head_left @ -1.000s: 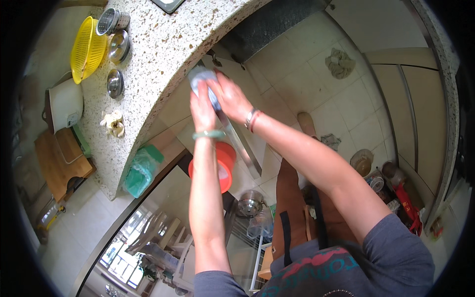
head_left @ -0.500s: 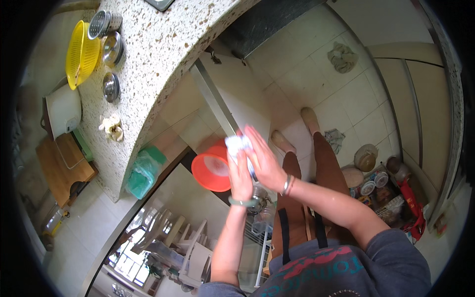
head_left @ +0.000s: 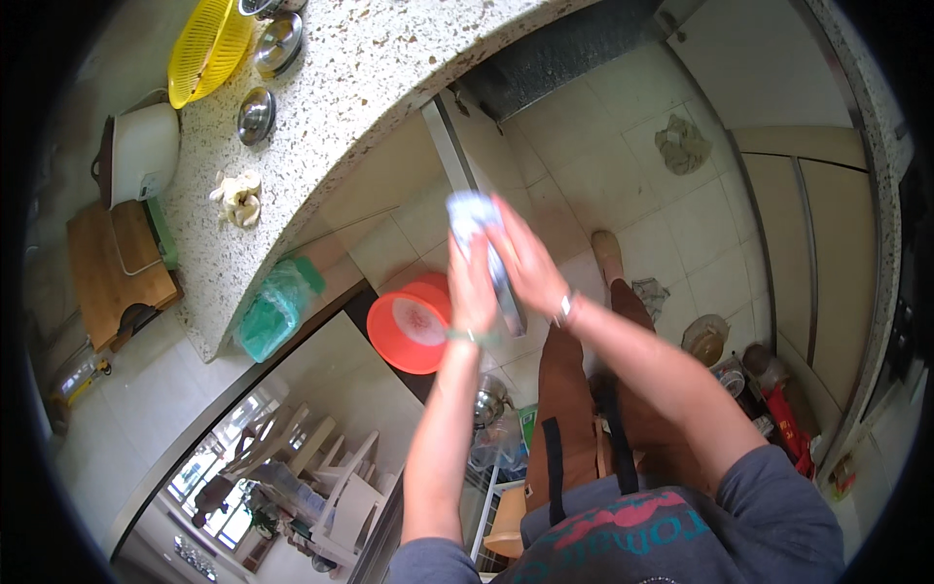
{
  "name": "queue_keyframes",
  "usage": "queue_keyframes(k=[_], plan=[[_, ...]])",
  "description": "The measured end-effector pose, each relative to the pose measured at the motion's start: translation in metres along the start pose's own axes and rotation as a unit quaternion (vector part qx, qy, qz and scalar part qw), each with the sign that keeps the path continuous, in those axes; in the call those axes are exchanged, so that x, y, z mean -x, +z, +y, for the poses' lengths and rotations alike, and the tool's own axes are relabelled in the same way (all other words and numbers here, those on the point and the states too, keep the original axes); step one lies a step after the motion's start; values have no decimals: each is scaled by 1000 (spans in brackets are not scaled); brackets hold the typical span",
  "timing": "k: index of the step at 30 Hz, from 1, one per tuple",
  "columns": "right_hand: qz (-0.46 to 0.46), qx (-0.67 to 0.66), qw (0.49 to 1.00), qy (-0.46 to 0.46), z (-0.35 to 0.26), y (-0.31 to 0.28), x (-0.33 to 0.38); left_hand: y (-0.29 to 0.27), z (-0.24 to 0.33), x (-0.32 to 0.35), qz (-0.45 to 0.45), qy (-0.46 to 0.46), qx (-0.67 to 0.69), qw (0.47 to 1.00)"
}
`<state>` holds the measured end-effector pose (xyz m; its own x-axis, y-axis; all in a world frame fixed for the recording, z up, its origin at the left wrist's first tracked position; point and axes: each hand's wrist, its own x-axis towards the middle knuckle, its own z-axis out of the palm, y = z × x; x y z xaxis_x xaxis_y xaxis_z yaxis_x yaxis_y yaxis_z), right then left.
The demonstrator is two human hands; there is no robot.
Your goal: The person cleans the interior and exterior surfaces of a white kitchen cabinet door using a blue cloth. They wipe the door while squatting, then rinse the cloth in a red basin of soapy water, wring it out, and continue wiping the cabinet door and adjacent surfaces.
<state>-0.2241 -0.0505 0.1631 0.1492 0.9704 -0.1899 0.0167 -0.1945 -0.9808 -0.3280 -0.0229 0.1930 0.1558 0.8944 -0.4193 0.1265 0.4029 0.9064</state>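
Note:
Out in front of me, my left hand (head_left: 472,292) and my right hand (head_left: 526,268) press toward each other palm to palm. Between them is a blurred white and pale-blue cloth (head_left: 471,208); it shows above the fingers, and the rest is hidden by the hands. Below and left of the hands, an orange-red bucket (head_left: 387,348) stands on the floor. An open cabinet door (head_left: 448,146) has its metal-coloured edge just beyond my fingertips. Both forearms are bare, with a bracelet on each wrist.
A speckled counter (head_left: 341,88) curves along the left, carrying a yellow basket (head_left: 209,54), metal lids (head_left: 256,117) and a crumpled off-white cloth (head_left: 238,199). A teal bag (head_left: 270,313) sits by its end. Rags (head_left: 683,144) lie on the tiled floor; a red bag (head_left: 786,423) is lower right.
My hands have moved up and slightly farther out, still pressed around the cloth. The whole view has shifted, so the counter and its things sit higher in it.

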Motion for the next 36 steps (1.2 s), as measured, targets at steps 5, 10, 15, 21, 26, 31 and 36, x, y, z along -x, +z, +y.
queue_keyframes(k=[5, 10, 15, 21, 26, 31, 36], plan=[[-40, 28, 997, 52, -10, -6, 99, 11, -25, 101, 34, -40, -34, 998], [-12, 33, 999, 37, -23, -3, 49, 3, -9, 55, 21, -35, -72, 997], [56, 7, 998, 9, -9, 9, -80, -2, 25, -80, 35, 17, -96, 995], [11, -32, 999, 20, -33, 10, -122, -17, 28, -117, 80, 20, -119, 989], [-15, -8, 1000, 4, 9, -6, -8, 5, -3, -10, 29, 21, -47, 998], [-121, 48, 988, 80, -5, -27, 121, 8, -31, 136, 33, -105, -136, 985], [-359, 163, 897, 199, -38, -85, 160, 1, -18, 243, -17, -229, -178, 957]])
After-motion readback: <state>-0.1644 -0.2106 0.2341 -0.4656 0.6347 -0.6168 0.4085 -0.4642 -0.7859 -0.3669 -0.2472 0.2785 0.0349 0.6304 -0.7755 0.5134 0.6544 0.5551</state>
